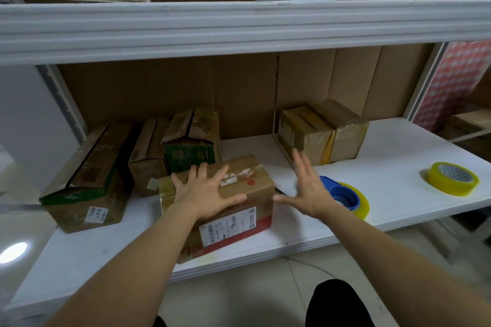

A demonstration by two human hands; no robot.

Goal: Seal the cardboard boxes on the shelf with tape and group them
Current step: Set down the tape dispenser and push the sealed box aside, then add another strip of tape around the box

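1. The labelled cardboard box [231,202] lies near the front edge of the white shelf [372,194], directly under the left hand [210,194] and just left of the right hand [308,194].
2. Three more boxes stand in a row at the back left: a long box [87,180], a narrow box [148,156] and a green-printed box [191,141], the last close behind the labelled one. A taped box [321,133] sits apart at the back right.
3. The left hand lies flat on the labelled box's top, fingers spread and straight.
4. The right hand is open, fingers splayed, beside the box's right end; it holds nothing, and whether it touches the box cannot be told.
5. A tape dispenser [345,196] lies just behind the right hand; a yellow tape roll [451,179] lies well apart toward the shelf's right edge.
6. Bare shelf lies between the labelled box and the taped box, and on toward the roll.
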